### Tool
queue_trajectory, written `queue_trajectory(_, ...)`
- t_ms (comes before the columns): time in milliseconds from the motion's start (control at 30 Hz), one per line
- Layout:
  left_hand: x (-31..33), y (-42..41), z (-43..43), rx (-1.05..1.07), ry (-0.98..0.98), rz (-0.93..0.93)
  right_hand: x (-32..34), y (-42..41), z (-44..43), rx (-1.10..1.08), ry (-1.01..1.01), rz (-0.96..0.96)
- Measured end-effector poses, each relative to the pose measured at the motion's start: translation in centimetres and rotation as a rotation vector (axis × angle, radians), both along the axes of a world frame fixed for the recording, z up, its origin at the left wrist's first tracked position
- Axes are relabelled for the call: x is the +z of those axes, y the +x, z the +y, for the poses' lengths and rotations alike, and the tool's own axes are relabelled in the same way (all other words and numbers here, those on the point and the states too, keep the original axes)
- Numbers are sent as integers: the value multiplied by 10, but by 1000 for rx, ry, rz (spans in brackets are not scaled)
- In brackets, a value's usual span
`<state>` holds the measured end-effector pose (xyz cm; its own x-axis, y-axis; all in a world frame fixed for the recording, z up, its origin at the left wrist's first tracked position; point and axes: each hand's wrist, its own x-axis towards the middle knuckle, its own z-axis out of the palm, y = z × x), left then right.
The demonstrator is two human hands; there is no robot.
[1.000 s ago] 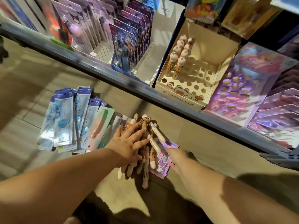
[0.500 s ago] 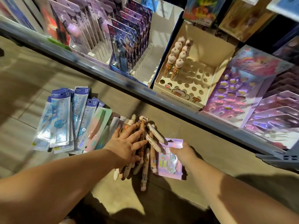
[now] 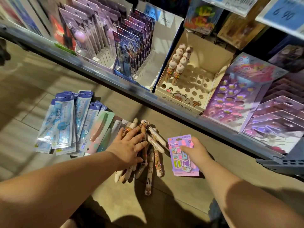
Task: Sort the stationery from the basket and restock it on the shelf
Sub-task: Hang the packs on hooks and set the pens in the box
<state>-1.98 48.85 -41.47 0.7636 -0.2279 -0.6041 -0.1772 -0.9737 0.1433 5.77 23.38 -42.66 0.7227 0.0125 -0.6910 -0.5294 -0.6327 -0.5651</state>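
The left hand [image 3: 130, 148] covers many pens [image 3: 155, 143]; behind the card [image 3: 182, 162], the right hand [image 3: 197, 152] presumably curls its fingers.

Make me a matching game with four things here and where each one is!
Things:
1. ruler packs
2. pile of pens
3. purple card pack
4. cream pen box

Places:
A. on the shelf
B. pinched by the right hand
C. under the flat left hand
D. on the floor, furthest left

Pairs: 1-D, 2-C, 3-B, 4-A.
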Motion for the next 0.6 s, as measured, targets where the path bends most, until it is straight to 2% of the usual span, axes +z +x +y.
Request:
queue_trajectory(167, 5, 12, -11, 17, -50, -92, 28, 10, -3, -155, 212, 25)
queue_trajectory(267, 13, 26, -23, 101, -167, -112, 55, 19, 1, -227, 329, 59)
queue_trajectory(300, 16, 33, -28, 208, -282, -49, 64, 23, 3, -225, 365, 74)
queue_trajectory(400, 29, 43, -43, 650, -903, 263, 86, 32, 14, -202, 472, 65)
queue_trajectory(433, 35, 45, -47, 763, -1051, 323, 93, 34, 18, -197, 499, 41)
queue_trajectory(500, 50, 53, -50, 876, -1225, 352, 108, 40, 28, -175, 525, 0)
queue_trajectory(600, 75, 64, -39, 923, -1391, 316, 137, 49, 47, -92, 524, -95)
